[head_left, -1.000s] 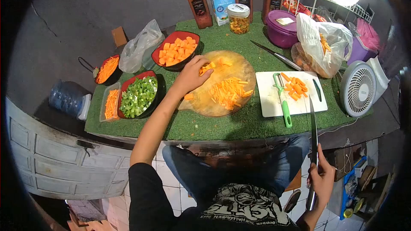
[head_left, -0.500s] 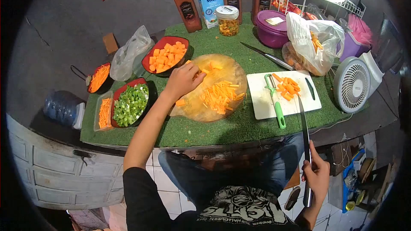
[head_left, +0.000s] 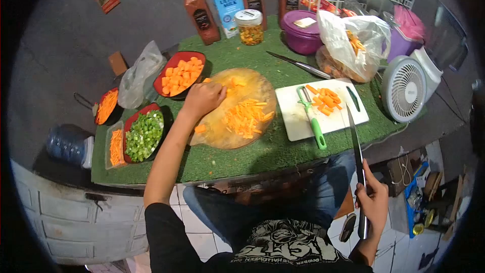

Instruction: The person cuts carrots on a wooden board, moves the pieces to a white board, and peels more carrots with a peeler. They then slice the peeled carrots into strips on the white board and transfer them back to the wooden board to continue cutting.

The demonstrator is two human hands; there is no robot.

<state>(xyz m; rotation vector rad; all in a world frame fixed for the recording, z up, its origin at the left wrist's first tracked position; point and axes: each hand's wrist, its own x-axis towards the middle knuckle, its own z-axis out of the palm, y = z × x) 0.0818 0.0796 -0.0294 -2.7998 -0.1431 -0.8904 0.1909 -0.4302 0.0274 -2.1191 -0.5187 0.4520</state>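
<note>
My right hand [head_left: 373, 198] is closed round the handle of a long knife [head_left: 357, 154], its tip over the edge of the white cutting board [head_left: 294, 123]. On the upper left of the round wooden board [head_left: 222, 139], my left hand [head_left: 204, 100] has its fingers curled down beside orange pieces; what they hold, if anything, is hidden. Thin orange sticks [head_left: 245, 118] lie in a pile on the wooden board. The white board bears short carrot pieces [head_left: 325, 100] and a green-handled peeler [head_left: 317, 132].
A bowl of orange cubes [head_left: 182, 74], a bowl of chopped greens [head_left: 144, 135] and a box of shreds [head_left: 116, 147] stand at left. Behind are a second knife [head_left: 303, 65], a jar [head_left: 250, 30], bottles [head_left: 202, 17], a purple tub [head_left: 301, 35] and a fan [head_left: 405, 89].
The view has shifted, so the table items appear further left. My left hand stays at the upper left of the round board, and my right hand still holds the knife.
</note>
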